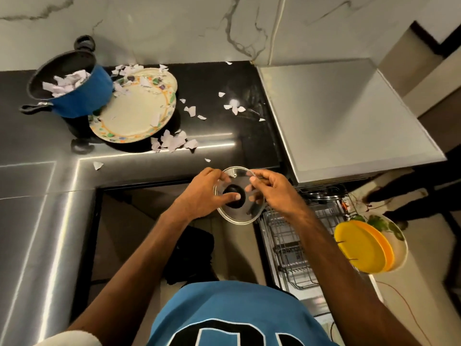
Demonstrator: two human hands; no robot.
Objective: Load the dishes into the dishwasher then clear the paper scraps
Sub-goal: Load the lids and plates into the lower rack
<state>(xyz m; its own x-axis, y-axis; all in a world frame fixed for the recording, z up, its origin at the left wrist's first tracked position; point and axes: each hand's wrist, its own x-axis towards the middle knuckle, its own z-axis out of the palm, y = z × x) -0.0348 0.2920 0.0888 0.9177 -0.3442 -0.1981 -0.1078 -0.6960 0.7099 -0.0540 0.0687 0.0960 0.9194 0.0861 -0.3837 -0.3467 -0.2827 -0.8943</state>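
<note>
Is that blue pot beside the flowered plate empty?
No. The blue pot holds torn white paper scraps piled inside it.

One pot (pixel 82 98), one lid (pixel 240 214), four plates (pixel 132 111) (three racked)

Resting on the black countertop (pixel 212 78): blue pot (pixel 82 96) far left, patterned plates (pixel 134 108) just right, paper scraps (pixel 172 142) scattering around.

Glass lid (pixel 235 214) is held at the desk (pixel 212 78) edge between left hand (pixel 202 193), thumb on the black knob (pixel 230 189), and right hand (pixel 272 193) at the rim. Paper scraps (pixel 172 142) are strewn round the floral plate (pixel 134 111) and heaped in the blue pot (pixel 82 98). Yellow plates (pixel 359 248) are racked in the dishwasher (pixel 291 248).
</note>
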